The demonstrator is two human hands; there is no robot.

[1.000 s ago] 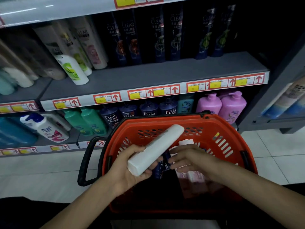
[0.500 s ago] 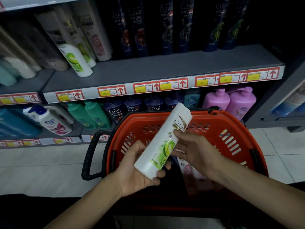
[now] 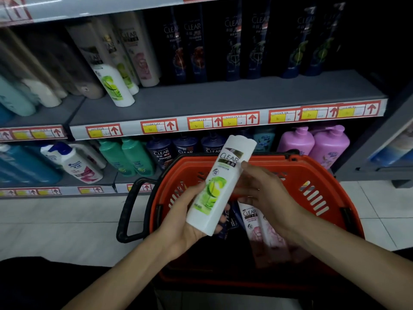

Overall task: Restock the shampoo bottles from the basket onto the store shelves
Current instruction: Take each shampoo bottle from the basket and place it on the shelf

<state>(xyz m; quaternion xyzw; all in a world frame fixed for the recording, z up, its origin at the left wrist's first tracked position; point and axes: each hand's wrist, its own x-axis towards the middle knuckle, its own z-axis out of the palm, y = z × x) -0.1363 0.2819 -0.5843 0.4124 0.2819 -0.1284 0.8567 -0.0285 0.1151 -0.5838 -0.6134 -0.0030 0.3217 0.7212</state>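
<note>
White CLEAR shampoo bottle point(image 3: 220, 184), green label, tilted toward 1 o'clock, over orange basket point(image 3: 312, 175). Lower end gripped by left hand point(image 3: 185, 218) from 8 o'clock; right hand point(image 3: 266, 193) at 3 o'clock, fingers curled on its edge.

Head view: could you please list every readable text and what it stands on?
"CLEAR": the held white bottle.
"CLEAR": pink bottle in the basket.
"CLEAR": dark bottles on the grey shelf.
"CLEAR": dark blue bottles behind the basket.
Price tags: figures too blurred; red arrows only.
</note>
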